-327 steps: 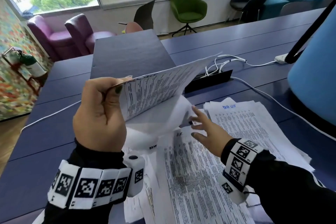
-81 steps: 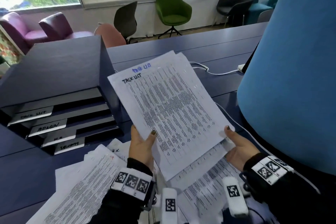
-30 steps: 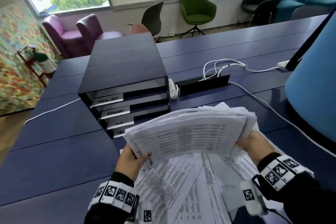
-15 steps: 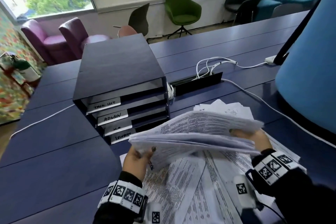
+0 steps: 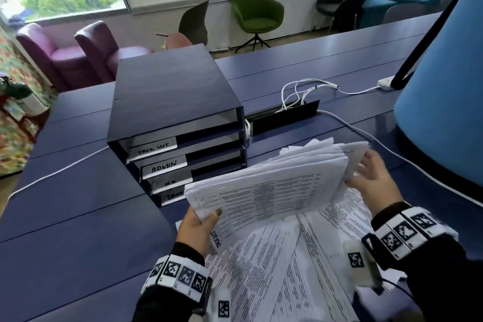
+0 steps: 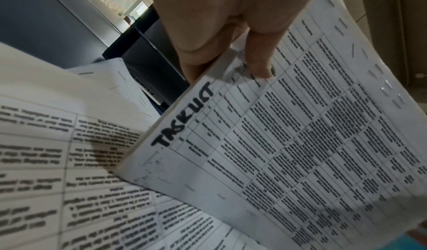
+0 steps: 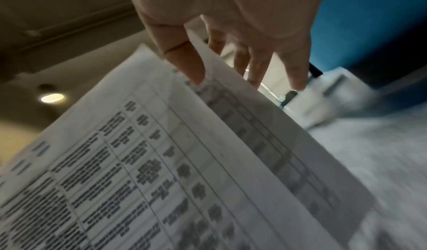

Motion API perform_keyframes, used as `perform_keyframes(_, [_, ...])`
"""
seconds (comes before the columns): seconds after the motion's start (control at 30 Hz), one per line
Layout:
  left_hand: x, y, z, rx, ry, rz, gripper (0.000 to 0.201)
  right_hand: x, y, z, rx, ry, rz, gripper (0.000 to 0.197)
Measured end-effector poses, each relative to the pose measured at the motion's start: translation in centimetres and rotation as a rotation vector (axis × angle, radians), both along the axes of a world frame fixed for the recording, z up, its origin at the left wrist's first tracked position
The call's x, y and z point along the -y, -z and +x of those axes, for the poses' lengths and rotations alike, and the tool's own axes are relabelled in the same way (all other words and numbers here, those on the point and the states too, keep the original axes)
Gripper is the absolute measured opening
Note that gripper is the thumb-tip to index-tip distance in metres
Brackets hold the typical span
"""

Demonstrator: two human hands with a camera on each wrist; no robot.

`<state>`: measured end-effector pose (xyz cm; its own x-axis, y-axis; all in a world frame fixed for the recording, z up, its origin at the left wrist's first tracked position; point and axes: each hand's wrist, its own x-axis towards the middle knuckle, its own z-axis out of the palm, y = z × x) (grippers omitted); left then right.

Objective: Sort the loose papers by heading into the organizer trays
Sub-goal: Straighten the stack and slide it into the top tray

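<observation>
I hold a thick stack of printed papers (image 5: 274,191) level above the table, just in front of the dark blue organizer (image 5: 170,86). My left hand (image 5: 198,225) grips the stack's left end, thumb on top. In the left wrist view the top sheet (image 6: 277,144) is headed TASK LIST under my thumb (image 6: 261,62). My right hand (image 5: 371,178) lies against the stack's right edge with straight, spread fingers (image 7: 258,67). The tray labels read TASK LIST (image 5: 153,148), ADMIN (image 5: 164,166) and H.R; the stack partly hides the fourth. Several loose papers (image 5: 287,269) lie below.
A large blue lamp shade (image 5: 444,86) looms at the right over the dark blue table (image 5: 78,217). White cables (image 5: 305,91) run from an open cable hatch (image 5: 285,117) behind the papers. Armchairs stand beyond the table's far edge.
The stack has tipped so that its printed top faces me, and sits slightly higher. My right hand has loosened from holding the right end to straight fingers at its edge.
</observation>
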<state>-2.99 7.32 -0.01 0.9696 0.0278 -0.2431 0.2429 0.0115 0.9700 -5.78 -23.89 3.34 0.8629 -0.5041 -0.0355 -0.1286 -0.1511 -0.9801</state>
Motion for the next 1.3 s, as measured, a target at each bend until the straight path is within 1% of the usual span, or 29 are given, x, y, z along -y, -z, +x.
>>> perform_keyframes(0.1, [-0.1, -0.3, 0.2, 0.013, -0.019, 0.003, 0.025, -0.8, -2.9, 0.1, 0.033, -0.014, -0.316, 0.079])
perform_keyframes(0.13, [-0.2, -0.4, 0.4, 0.016, -0.021, 0.004, 0.027, -1.2, -4.2, 0.2, 0.057, -0.039, -0.421, 0.081])
perform_keyframes(0.2, [-0.6, -0.9, 1.0, 0.034, -0.009, 0.023, 0.031, -1.8, -5.9, 0.7, 0.13, -0.131, -0.628, 0.078])
perform_keyframes(0.27, [-0.9, -1.6, 1.4, 0.068, 0.021, 0.038, 0.032, -2.3, -6.9, 1.1, 0.108, -0.252, -0.831, 0.073])
perform_keyframes(0.37, [-1.4, -2.9, 1.8, 0.121, 0.087, 0.053, 0.033, -4.2, -8.2, 1.2, 0.098, -0.442, -1.035, 0.062])
perform_keyframes(0.4, [-1.6, -3.3, 1.9, 0.137, 0.101, 0.057, 0.034, -5.0, -8.4, 1.3, 0.098, -0.489, -1.104, 0.062])
perform_keyframes(0.47, [-2.0, -4.0, 2.1, 0.177, 0.134, 0.081, 0.033, -6.3, -8.1, 1.8, 0.036, -0.546, -1.228, 0.073])
perform_keyframes(0.53, [-2.4, -4.6, 2.2, 0.207, 0.193, 0.089, 0.031, -6.8, -7.9, 2.3, -0.036, -0.549, -1.262, 0.079])
perform_keyframes(0.63, [-3.2, -5.2, 2.1, 0.235, 0.232, 0.089, 0.033, -7.4, -8.2, 2.5, -0.023, -0.538, -1.249, 0.081])
perform_keyframes(0.67, [-3.6, -5.2, 2.2, 0.242, 0.232, 0.098, 0.034, -7.8, -8.5, 2.4, -0.017, -0.556, -1.233, 0.078])
perform_keyframes(0.7, [-3.9, -5.4, 2.3, 0.249, 0.232, 0.105, 0.034, -8.1, -8.8, 2.3, -0.041, -0.584, -1.195, 0.07])
perform_keyframes(0.77, [-4.6, -5.7, 2.5, 0.271, 0.241, 0.127, 0.036, -8.8, -9.4, 2.1, -0.154, -0.617, -1.07, 0.04])
perform_keyframes(0.8, [-4.9, -5.9, 2.7, 0.286, 0.246, 0.143, 0.037, -9.1, -9.4, 2.1, -0.186, -0.622, -1.039, 0.026])
perform_keyframes(0.83, [-5.2, -6.1, 2.9, 0.3, 0.248, 0.16, 0.038, -9.3, -9.3, 2.3, -0.19, -0.623, -1.025, 0.018])
perform_keyframes(0.87, [-5.4, -6.2, 3.1, 0.311, 0.253, 0.178, 0.038, -9.5, -9.1, 2.5, -0.183, -0.626, -0.999, 0.014])
perform_keyframes(0.93, [-5.9, -6.0, 3.5, 0.312, 0.255, 0.208, 0.036, -9.8, -8.0, 3.2, -0.173, -0.627, -0.881, 0.011])
perform_keyframes(1.0, [-6.5, -5.5, 3.9, 0.299, 0.225, 0.276, 0.03, -10.0, -6.4, 4.1, -0.177, -0.597, -0.705, 0.008])
perform_keyframes(1.1, [-7.8, -4.6, 4.4, 0.236, 0.126, 0.35, 0.016, -9.8, -3.9, 5.3, -0.199, -0.577, -0.451, 0.013])
perform_keyframes(1.2, [-9.6, -4.1, 4.9, 0.178, 0.032, 0.449, 0.01, -9.2, -2.0, 5.9, -0.26, -0.544, -0.286, 0.014])
perform_keyframes(1.23, [-10.1, -4.0, 5.0, 0.158, -0.005, 0.46, 0.01, -9.2, -1.6, 6.0, -0.274, -0.523, -0.234, 0.014])
perform_keyframes(1.3, [-10.6, -3.9, 5.2, 0.131, -0.072, 0.349, 0.015, -9.2, -0.8, 6.2, -0.294, -0.476, -0.123, 0.018])
